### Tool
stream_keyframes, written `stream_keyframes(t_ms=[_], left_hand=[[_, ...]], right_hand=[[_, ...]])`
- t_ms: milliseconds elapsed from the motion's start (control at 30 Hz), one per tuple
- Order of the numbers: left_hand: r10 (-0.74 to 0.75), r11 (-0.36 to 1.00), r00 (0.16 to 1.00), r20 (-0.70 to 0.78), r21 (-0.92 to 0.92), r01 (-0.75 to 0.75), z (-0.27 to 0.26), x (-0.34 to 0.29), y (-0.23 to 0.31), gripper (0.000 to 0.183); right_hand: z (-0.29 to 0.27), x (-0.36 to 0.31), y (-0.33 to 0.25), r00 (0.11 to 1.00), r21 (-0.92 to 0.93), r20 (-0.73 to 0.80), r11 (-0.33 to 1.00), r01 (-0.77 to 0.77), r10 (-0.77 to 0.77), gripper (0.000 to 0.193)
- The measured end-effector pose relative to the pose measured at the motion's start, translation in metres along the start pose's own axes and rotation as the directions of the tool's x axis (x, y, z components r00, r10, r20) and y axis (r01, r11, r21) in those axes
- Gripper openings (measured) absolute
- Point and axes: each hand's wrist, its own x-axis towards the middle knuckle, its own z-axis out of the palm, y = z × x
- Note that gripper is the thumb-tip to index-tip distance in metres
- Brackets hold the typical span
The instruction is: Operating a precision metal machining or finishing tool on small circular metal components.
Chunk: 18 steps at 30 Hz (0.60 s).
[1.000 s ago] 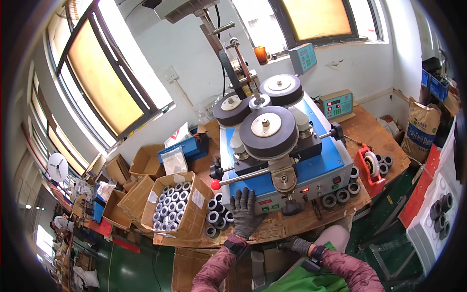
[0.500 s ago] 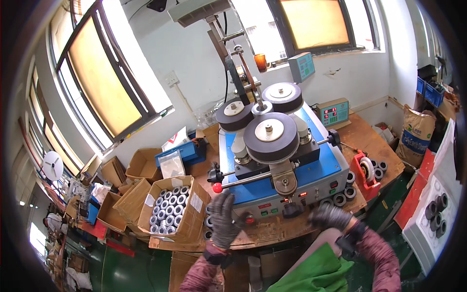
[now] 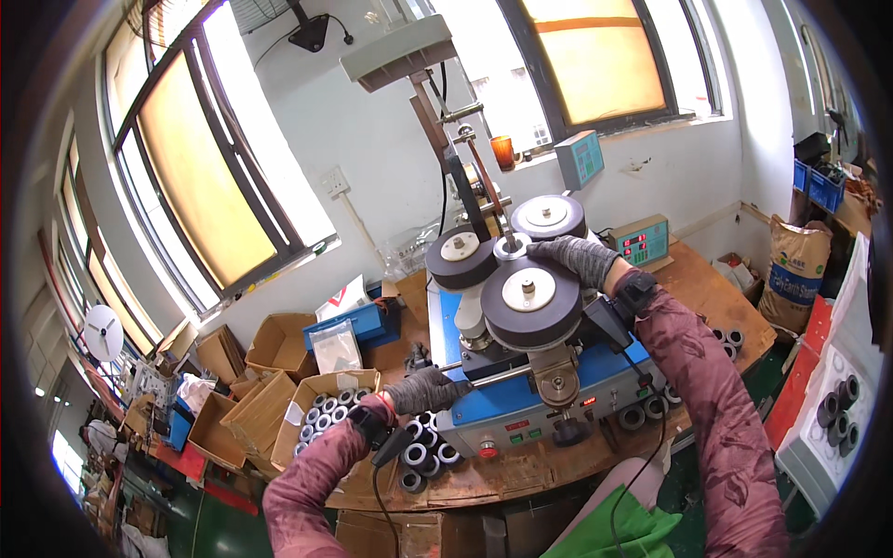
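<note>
My gloved left hand [image 3: 423,391] is closed round the end of the metal lever [image 3: 502,374] at the front left of a blue bench machine [image 3: 484,423]; its red ball knob is hidden under the glove. My gloved right hand [image 3: 579,259] reaches over the machine, its fingers closed at the right edge of a small metal ring [image 3: 512,246]. That ring sits among three dark grey rollers with pale hubs: a front roller [image 3: 532,302], a left roller [image 3: 461,258] and a back roller [image 3: 548,218]. The thumb side of my right hand is partly hidden.
A cardboard box [image 3: 287,437] of metal rings stands left of the machine, beside loose dark rings [image 3: 416,456]. More rings [image 3: 633,417] lie at the front right. A digital readout box [image 3: 642,242] sits behind. Cables hang from both wristbands. A white foam tray [image 3: 809,456] stands at far right.
My left hand has gone from above the table edge onto the lever. My right hand has moved from the front edge up and over the machine to the ring. The view has shifted slightly.
</note>
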Motion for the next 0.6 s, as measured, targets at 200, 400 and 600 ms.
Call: stream_keyframes(t_ms=[200,400,600], left_hand=[[0.339,0.894,0.804,0.488,0.098,-0.436,0.057,-0.028,-0.045,0.039],[0.511,0.724,0.72,0.47,-0.687,-0.065,0.07,-0.107,0.085,0.04],[0.095,0.55,0.976,-0.198,-0.807,-0.217,-0.086,-0.002,0.176,0.045]], right_hand=[[-0.007,0.017,0.03,0.989,-0.016,0.027,0.989,-0.145,0.146,0.023],[0.022,0.006,0.023,0.96,0.057,-0.04,0.96,-0.274,0.276,0.033],[0.007,0.014,0.041,0.978,0.059,-0.135,0.987,-0.15,0.157,0.041]])
